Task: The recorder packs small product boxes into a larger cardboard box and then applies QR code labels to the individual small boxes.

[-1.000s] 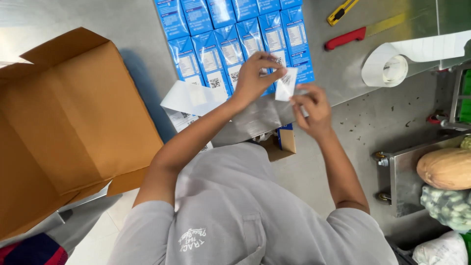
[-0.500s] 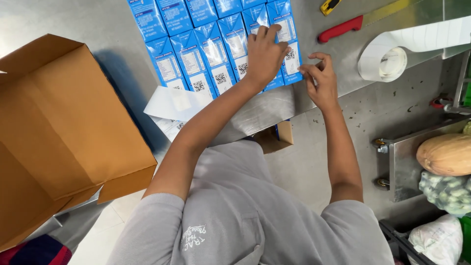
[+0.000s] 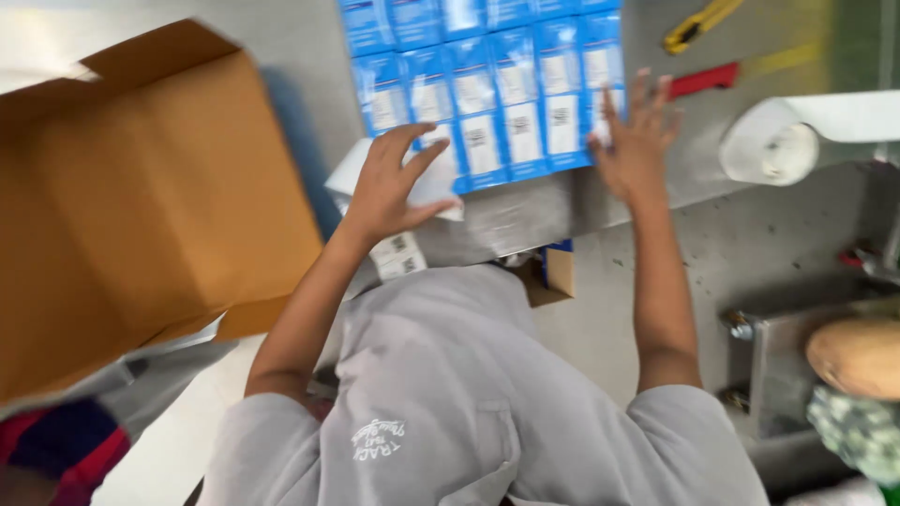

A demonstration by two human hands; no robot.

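While both hands sit over the grid of flat blue rectangular packets with white labels (image 3: 487,84) at the upper centre of the frame, the work reads as a mid-layout step: arranging or squaring up the rows on the grey metal desk (image 3: 309,122). Left hand (image 3: 394,183) rests at the lower left corner of the grid, fingers (image 3: 422,159) loosely spread, lying on a white paper sheet (image 3: 427,187) and the nearest packet; a closed grip is not visible, looks like pressing rather than holding. Right hand (image 3: 637,141) is at the lower right edge of the grid, fingers fanned wide open, palm down, holding nothing; whether it touches the packets cannot be told, frame is blurred.

Large open brown cardboard box (image 3: 131,206) fills the left of the frame, well apart from the packets. Roll of white paper (image 3: 778,150) at right, red-handled tool (image 3: 703,80) and yellow cutter (image 3: 698,23) upper right, near the right hand but untouched.

Judgement: the next move likely calls for a flat, even push from both sides to keep rows aligned, without lifting packet edges.
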